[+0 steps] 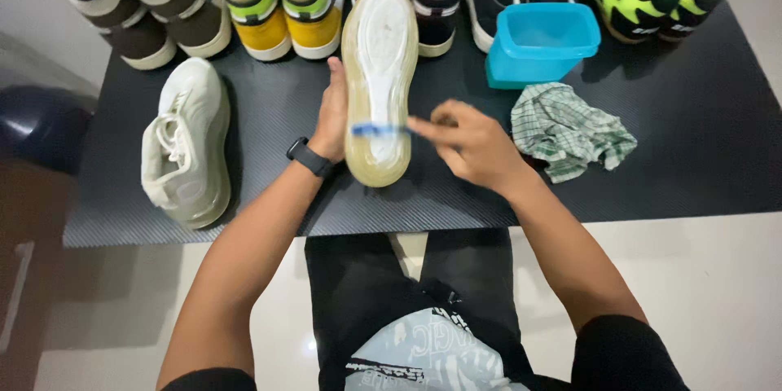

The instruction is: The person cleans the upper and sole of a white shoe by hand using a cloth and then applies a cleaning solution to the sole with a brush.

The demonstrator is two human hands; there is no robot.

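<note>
Both forearms reach forward over a black mat (668, 155). Left hand (332, 118) grips the side of an upturned cream shoe (380, 73), sole up. Right hand (468, 142), fingers closed, holds a small blue brush (373, 129) against the sole. Beyond the right hand stands a blue tub (541, 42); its contents cannot be told.

We see a black carbon-weave mat (692, 155) laid flat on a pale glossy floor (717, 293). A small light reflection shows on the floor near the lower centre. At the left edge, we note a dark blue ball (37, 126) above a brown surface (24, 277).
</note>
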